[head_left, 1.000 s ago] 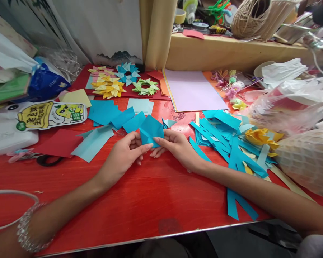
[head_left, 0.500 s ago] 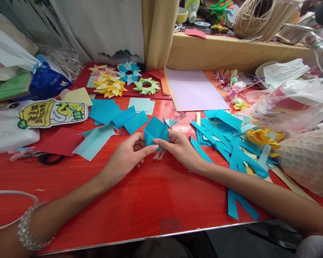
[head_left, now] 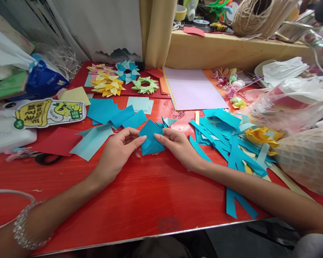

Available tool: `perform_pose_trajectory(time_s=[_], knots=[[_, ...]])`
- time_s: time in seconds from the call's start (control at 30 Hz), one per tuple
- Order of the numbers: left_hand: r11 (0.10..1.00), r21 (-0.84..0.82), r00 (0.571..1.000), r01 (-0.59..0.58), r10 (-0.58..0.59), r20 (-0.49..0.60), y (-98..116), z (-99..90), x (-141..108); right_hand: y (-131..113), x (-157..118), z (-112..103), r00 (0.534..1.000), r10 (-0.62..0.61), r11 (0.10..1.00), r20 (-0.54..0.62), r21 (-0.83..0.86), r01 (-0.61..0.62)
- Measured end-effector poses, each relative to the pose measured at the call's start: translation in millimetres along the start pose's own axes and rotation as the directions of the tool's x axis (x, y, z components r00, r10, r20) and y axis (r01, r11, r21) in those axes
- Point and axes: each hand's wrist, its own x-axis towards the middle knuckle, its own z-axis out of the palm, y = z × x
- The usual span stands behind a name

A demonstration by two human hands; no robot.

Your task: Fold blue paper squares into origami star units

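A folded blue paper (head_left: pixel 151 138) is held over the red table between my two hands. My left hand (head_left: pixel 118 152) pinches its left edge, thumb on top. The right edge is pinched by my right hand (head_left: pixel 179 147), its thumb also on top. Just behind the paper lies a small folded blue and pale piece (head_left: pixel 167 123). Blue squares (head_left: pixel 122 116) spread out behind my left hand, with a creased pale blue sheet (head_left: pixel 93 141) to its left. The fingers under the paper are partly hidden.
Blue paper strips (head_left: pixel 231 143) are heaped right of my right hand. Folded paper rings (head_left: pixel 145 85) and a lilac sheet (head_left: pixel 193 89) lie at the back. Black-handled scissors (head_left: pixel 47 158), a red sheet (head_left: pixel 56 141) and a yellow-labelled pouch (head_left: pixel 50 113) are on the left.
The flap fold seen at the paper's top no longer shows; the paper now appears as a diamond with its point up. My thumbs have moved apart to its two sides.
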Motion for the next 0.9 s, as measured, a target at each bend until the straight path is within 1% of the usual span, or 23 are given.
perform_pose_trajectory(time_s=[0.07, 0.17, 0.3, 0.37, 0.47, 0.57, 0.67, 0.73, 0.8, 0.9], knots=[[1.000, 0.009, 1.000, -0.017, 0.017, 0.007, 0.1, -0.7, 0.6, 0.4, 0.2, -0.3, 1.000, -0.003, 0.999, 0.005, 0.049, 0.003], [1.000, 0.011, 1.000, -0.009, 0.008, 0.030, -1.0, -1.4, 1.2, 1.5, 0.9, -0.5, 1.000, 0.010, 0.988, 0.008, 0.155, -0.011], [0.999, 0.001, 0.998, -0.034, 0.034, -0.061, -4.0, -2.1, 2.8, 2.9, 1.6, -0.6, 0.999, 0.054, 0.985, 0.000, 0.166, -0.053], [0.999, -0.012, 0.996, -0.049, 0.048, -0.079, -4.6, -2.5, 3.4, 3.0, 1.8, -0.6, 0.998, 0.061, 0.978, -0.006, 0.199, -0.058], [0.997, -0.068, 0.997, -0.045, 0.041, -0.059, -3.5, -2.4, 3.0, 2.2, 1.7, -1.2, 0.999, 0.048, 0.966, -0.014, 0.254, -0.043], [0.991, -0.123, 0.998, -0.047, 0.042, -0.043, -1.2, -1.6, 1.4, 1.2, 1.9, -2.5, 0.999, 0.030, 0.955, 0.026, 0.294, -0.036], [0.993, -0.110, 0.998, -0.049, 0.043, -0.053, 0.6, -1.8, -0.2, 1.2, 2.7, -3.8, 0.999, 0.030, 0.937, 0.043, 0.346, -0.043], [0.995, -0.087, 0.998, -0.050, 0.046, -0.051, 1.7, -2.8, -1.0, 1.6, 3.3, -4.3, 0.998, 0.045, 0.934, 0.035, 0.354, -0.054], [0.995, -0.087, 0.999, -0.050, 0.048, -0.023, 2.8, -4.0, -1.6, 1.6, 3.5, -4.1, 0.998, 0.058, 0.939, 0.035, 0.337, -0.067], [0.996, -0.066, 0.998, -0.066, 0.066, -0.013, 4.1, -4.2, -2.3, 1.1, 2.7, -3.2, 0.999, 0.044, 0.953, 0.023, 0.299, -0.049]])
